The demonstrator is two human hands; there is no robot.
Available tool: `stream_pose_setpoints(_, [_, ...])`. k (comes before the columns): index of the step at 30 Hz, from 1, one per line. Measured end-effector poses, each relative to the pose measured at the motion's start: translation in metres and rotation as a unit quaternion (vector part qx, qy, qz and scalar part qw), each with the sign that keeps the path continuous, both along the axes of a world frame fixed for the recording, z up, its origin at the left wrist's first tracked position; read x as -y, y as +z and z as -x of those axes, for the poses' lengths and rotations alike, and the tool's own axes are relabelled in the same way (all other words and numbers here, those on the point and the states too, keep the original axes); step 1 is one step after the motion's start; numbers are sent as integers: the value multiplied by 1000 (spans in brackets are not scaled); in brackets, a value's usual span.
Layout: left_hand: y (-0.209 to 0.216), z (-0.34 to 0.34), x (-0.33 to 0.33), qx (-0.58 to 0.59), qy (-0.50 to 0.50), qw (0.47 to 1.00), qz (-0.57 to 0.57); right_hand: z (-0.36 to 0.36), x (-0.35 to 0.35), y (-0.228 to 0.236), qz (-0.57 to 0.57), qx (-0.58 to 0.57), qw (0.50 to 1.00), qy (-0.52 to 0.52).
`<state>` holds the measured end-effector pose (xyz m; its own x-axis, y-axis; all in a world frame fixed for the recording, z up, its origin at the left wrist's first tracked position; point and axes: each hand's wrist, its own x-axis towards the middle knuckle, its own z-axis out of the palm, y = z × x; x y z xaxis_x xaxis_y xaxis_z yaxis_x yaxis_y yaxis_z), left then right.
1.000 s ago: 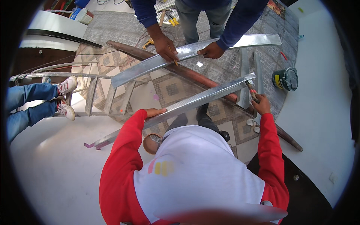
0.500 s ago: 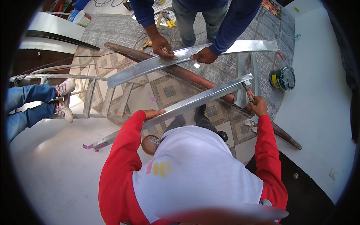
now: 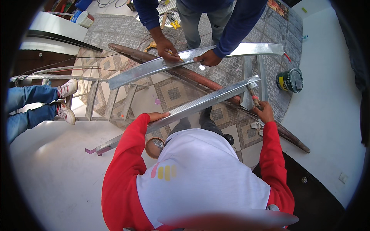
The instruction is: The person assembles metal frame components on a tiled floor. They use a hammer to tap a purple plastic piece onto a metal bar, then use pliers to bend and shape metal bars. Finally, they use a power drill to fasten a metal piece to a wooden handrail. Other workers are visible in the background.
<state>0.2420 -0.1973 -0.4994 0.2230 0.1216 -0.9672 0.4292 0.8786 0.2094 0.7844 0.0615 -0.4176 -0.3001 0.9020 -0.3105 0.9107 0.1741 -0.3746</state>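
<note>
1. Channel [image 3: 208, 101] of bright sheet metal: it slants across the front of my body, from low on my left to farther out on my right, above the tiled floor [image 3: 174, 93].
2. Left hand [image 3: 157, 116]: my fingers are closed over the far edge of the metal, a little left of its middle; the part of the grip beneath is hidden.
3. Right hand [image 3: 264, 111]: my fingers are wrapped around the handle of a hand tool [image 3: 254, 98], whose head is at the right end of the metal. Whether the two touch, I cannot tell, nor the exact kind of tool.
4. Handling: I judge the piece light for its length, because its walls look thin. The folded profile should keep it stiff lengthwise, though a hard pinch may dent or twist a wall. Its smooth face looks slippery, and its cut edges are probably sharp.
5. Place of hold: I judge the folded edge near the middle best for balance, clear of the raw right end and the purplish tabs [image 3: 90, 150] at the left.
6. Surroundings: a reddish-brown beam [image 3: 198, 80] lies beyond; a co-worker's hands [image 3: 209, 58] are on a curved metal strip [image 3: 135, 74] farther out.
</note>
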Motion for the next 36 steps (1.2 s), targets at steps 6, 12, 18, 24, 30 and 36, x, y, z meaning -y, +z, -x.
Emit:
stream_pose_setpoints(6, [-5, -1, 5, -5, -6, 1000, -8, 18, 28, 27, 30, -67, 997, -9])
stream_pose_setpoints(12, [-25, -2, 11, -26, -12, 999, -35, 47, 82, 32, 49, -145, 986, 71])
stream_pose_setpoints(18, [-29, -4, 14, -26, 8, 999, -33, 60, 126, 21, 118, -78, 984, 108])
stream_pose_setpoints(24, [-28, -5, 13, -30, -10, 998, -48, 58, 134, 8, 96, -74, 988, 95])
stream_pose_setpoints(30, [-39, -2, 14, -13, -6, 998, -56, 58, 123, 5, 90, -78, 988, 94])
stream_pose_setpoints(36, [-32, -4, 13, -16, 3, 999, -50, 63, 122, 7, 76, -79, 990, 93])
